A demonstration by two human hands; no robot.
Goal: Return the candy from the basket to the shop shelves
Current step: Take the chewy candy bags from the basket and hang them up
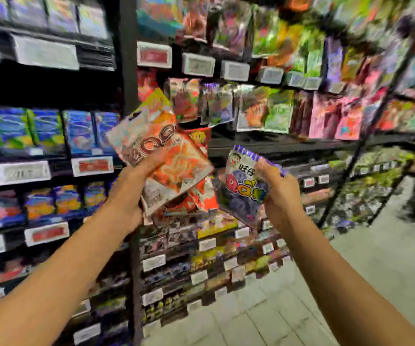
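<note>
I have both hands raised in front of the shelves point(288, 143). My left hand point(126, 196) grips a fanned stack of orange packs point(171, 156), thumb laid across the front one, fingers curled behind. The top pack shows big rounded "QQ" letters in dark brown on an orange and white ground; the smaller print on it is too blurred for me to read. More red and orange packs stick out below and behind it in the same grip.

My right hand point(280, 188) pinches a purple pack point(245, 188) by its upper right edge, thumb on the front. It hangs tilted, just beside the orange stack and apart from it. I can read "旺仔" near its top and "QQ" in red, blue and yellow letters below, with a cartoon face at the upper left and dark grapes on the lower part.

Both packs are in the air, not on any shelf. Behind them the shelves hold rows of bright bags, green, pink, purple and orange, all smeared by motion blur. Blue bags point(49, 131) fill the bay at left. Price tags point(197, 64) line the shelf edges, some with red panels; none is legible. Pale floor tiles point(263, 318) show at lower right.
</note>
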